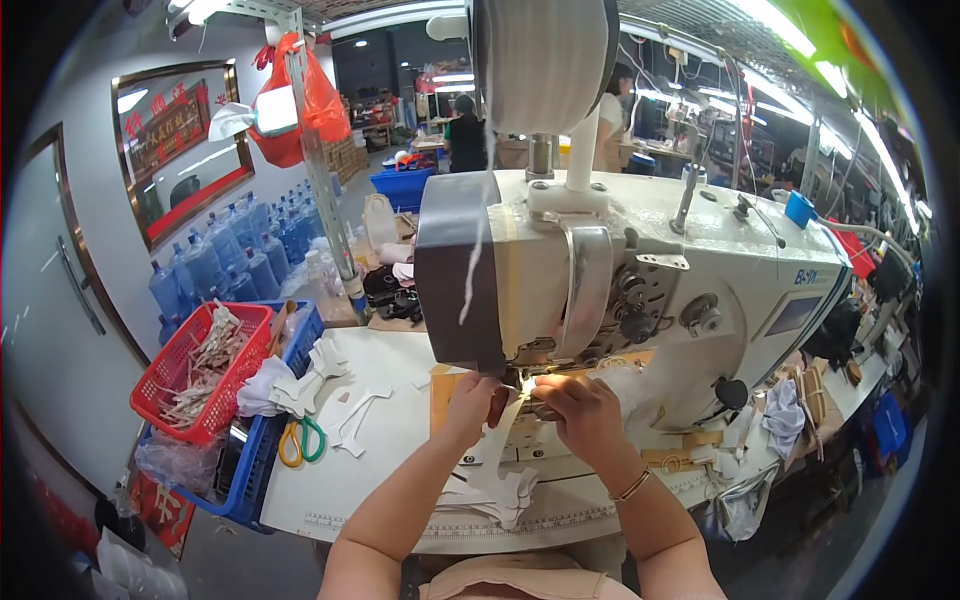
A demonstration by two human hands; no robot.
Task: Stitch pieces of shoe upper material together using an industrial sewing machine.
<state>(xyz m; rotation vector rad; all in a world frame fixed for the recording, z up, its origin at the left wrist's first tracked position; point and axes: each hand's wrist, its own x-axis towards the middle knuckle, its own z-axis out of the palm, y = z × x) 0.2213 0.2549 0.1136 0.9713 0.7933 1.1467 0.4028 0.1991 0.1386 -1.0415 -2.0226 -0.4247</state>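
Observation:
Both of my hands are at the needle area of a white industrial sewing machine [640, 240]. My left hand [472, 408] is closed, its fingertips gripping a pale white cut piece [497, 440] that hangs down between my hands. From the other side, my right hand [582, 408] pinches at the same piece beside the lit needle; its fingertips partly cover what they hold. Below them, a small pile of white cut pieces [495, 497] lies on the white table [400, 515]. More white shaped pieces [352, 420] are spread to the left, near scissors [312, 440] with yellow and green handles.
A red basket [150, 392] of thin pale strips sits over a blue crate [245, 487] at the table's left. A large white thread cone [545, 60] stands atop the machine. Crumpled cloth [785, 415] lies at right. Blue water bottles [205, 265] and other people are farther back.

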